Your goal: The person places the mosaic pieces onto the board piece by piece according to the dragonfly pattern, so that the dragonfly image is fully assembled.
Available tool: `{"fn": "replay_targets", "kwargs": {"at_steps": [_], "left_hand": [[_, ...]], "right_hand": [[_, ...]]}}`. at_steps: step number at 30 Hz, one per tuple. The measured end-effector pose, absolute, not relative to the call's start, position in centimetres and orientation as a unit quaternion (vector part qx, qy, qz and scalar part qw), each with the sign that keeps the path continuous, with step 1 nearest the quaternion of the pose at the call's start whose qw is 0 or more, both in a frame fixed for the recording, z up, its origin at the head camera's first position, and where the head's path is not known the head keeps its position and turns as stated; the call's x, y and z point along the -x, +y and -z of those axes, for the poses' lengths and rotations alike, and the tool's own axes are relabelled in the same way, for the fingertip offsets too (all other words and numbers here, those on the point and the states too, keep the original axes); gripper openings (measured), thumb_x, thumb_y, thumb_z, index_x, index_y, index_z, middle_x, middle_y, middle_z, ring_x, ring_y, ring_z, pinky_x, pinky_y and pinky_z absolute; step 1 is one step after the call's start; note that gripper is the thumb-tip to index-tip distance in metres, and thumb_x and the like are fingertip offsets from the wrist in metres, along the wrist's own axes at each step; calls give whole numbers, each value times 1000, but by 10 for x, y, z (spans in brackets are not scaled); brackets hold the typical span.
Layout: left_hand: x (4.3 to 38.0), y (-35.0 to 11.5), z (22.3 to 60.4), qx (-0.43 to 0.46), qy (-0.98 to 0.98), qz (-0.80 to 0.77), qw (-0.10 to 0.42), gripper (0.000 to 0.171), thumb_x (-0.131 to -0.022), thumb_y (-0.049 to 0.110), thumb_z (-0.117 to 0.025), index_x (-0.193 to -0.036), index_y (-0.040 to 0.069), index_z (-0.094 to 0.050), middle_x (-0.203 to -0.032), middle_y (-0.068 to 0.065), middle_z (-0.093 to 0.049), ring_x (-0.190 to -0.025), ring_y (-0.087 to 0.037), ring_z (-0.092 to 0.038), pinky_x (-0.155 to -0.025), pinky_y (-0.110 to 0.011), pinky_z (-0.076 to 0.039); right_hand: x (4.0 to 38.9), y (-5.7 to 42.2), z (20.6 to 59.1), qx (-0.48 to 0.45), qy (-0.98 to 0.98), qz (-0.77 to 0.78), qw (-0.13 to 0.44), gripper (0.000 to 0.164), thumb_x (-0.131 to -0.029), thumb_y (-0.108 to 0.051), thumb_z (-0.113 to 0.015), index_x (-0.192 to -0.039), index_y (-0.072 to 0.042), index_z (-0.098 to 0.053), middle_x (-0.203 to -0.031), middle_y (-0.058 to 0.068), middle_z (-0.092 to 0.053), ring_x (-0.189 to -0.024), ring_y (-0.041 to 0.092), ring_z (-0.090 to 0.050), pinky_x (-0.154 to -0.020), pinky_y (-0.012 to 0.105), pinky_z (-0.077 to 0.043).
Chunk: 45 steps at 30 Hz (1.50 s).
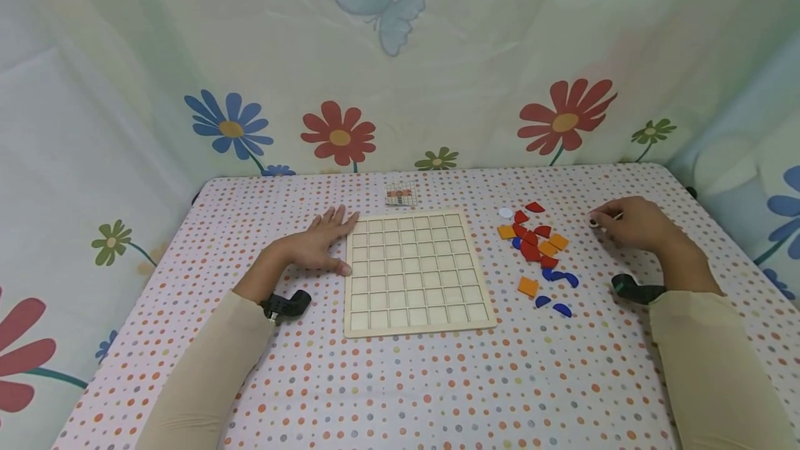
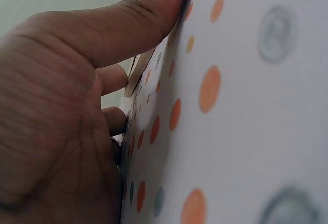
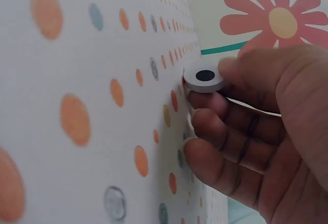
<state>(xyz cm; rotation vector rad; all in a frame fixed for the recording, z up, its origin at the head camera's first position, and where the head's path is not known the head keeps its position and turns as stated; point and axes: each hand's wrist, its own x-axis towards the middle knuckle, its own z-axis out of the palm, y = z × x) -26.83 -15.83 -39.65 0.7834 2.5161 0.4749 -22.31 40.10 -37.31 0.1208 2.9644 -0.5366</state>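
Observation:
A wooden board [image 1: 415, 276] with a grid of square cells lies on the table. My left hand [image 1: 317, 242] rests at its left edge with fingers spread, the thumb and a fingertip at the rim; the left wrist view shows the thumb [image 2: 128, 24] close to the wooden edge. Over at the right, my right hand [image 1: 634, 224] pinches a small white disc [image 3: 205, 78] with a black centre between thumb and index finger, just above the cloth. Its other fingers are loosely curled.
Between board and right hand lie scattered red pieces [image 1: 530, 252], orange squares [image 1: 528, 287], blue half-rounds [image 1: 562, 310] and a white disc [image 1: 505, 213]. A small card with a grid picture [image 1: 401, 193] lies behind the board. A flowered curtain [image 1: 475, 89] hangs behind the table.

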Motion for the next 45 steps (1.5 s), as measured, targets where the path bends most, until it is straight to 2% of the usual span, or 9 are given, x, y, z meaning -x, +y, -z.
{"fn": "replay_targets", "kwargs": {"at_steps": [6, 12, 14, 17, 21, 23, 34, 40, 45], "left_hand": [[268, -159, 395, -287, 912, -181, 230, 108, -86, 44, -73, -160, 17, 0, -165, -14, 16, -152, -34, 20, -123, -54, 9], [269, -160, 397, -292, 912, -178, 228, 108, -85, 46, -73, -160, 18, 0, -165, -14, 16, -152, -34, 20, -123, -54, 9], [270, -160, 397, -293, 912, -175, 229, 108, -85, 47, -73, -160, 18, 0, -165, -14, 16, -152, -34, 20, -123, -54, 9], [270, -161, 397, -294, 911, -176, 229, 109, -85, 47, -73, -160, 17, 1, -165, -14, 16, -152, -34, 20, -123, -54, 9], [270, -161, 397, -294, 912, -177, 227, 108, -85, 46, -73, -160, 18, 0, -165, -14, 17, -152, -34, 20, -123, -53, 10], [270, -161, 397, -293, 912, -178, 226, 109, -85, 47, -73, -160, 18, 0, -165, -14, 17, -152, -34, 20, -123, -53, 10], [271, -161, 397, -297, 908, -186, 229, 110, -84, 46, -74, -160, 18, 1, -164, -15, 18, -151, -35, 21, -123, -54, 11], [271, -162, 398, -293, 911, -180, 229, 110, -84, 48, -73, -160, 19, 2, -164, -13, 19, -151, -33, 21, -123, -53, 11], [271, -161, 398, -297, 909, -182, 229, 110, -84, 48, -73, -160, 19, 2, -164, -14, 19, -151, -34, 21, -123, -54, 11]], "right_hand": [[224, 401, 378, -56, 979, 193, 41, 44, -101, -28, -53, -123, 10, -59, -114, 34, -59, -93, 40, -55, -76, 53, -51], [225, 401, 381, -55, 980, 191, 30, 38, -99, -24, -56, -121, 6, -62, -114, 32, -59, -96, 42, -55, -69, 45, -51], [224, 405, 379, -46, 980, 191, 40, 41, -98, -27, -58, -123, 5, -61, -115, 32, -58, -100, 44, -55, -72, 48, -51], [223, 413, 378, -22, 978, 196, 63, 50, -95, -34, -64, -128, 3, -59, -116, 31, -58, -104, 46, -56, -73, 46, -53], [223, 419, 381, -11, 975, 208, 76, 57, -91, -39, -70, -129, 2, -59, -109, 27, -61, -100, 42, -58, -65, 30, -50], [223, 418, 382, -16, 975, 207, 75, 56, -90, -39, -71, -127, 2, -61, -107, 25, -61, -98, 40, -58, -64, 28, -48], [221, 413, 385, -39, 976, 205, 67, 50, -90, -34, -70, -120, 4, -63, -103, 23, -60, -89, 34, -56, -60, 26, -42], [224, 412, 387, -35, 978, 197, 58, 52, -87, -38, -73, -115, 6, -65, -100, 22, -61, -82, 30, -55, -57, 25, -42], [225, 413, 384, -31, 980, 187, 60, 59, -86, -45, -73, -115, 5, -65, -104, 25, -63, -85, 32, -57, -57, 25, -43]]}}
